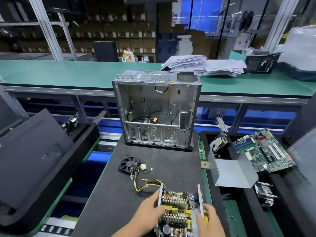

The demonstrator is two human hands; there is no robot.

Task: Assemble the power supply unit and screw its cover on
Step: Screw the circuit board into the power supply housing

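A: Power supply unit [179,207], cover off, at tabletop [106,194] near edge; its lower end is cut off by the frame.

B: Left hand [150,209] grips its left wall, fingers curled. Right hand [207,219] grips the right wall; fingertips blurred.

matt black mat [109,194], bare metal cover [232,175]

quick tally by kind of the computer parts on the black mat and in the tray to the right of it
open power supply unit: 1
cooling fan: 1
computer case: 1
motherboard: 1
hard drive: 1
grey metal cover: 1
heatsink: 1
total: 7
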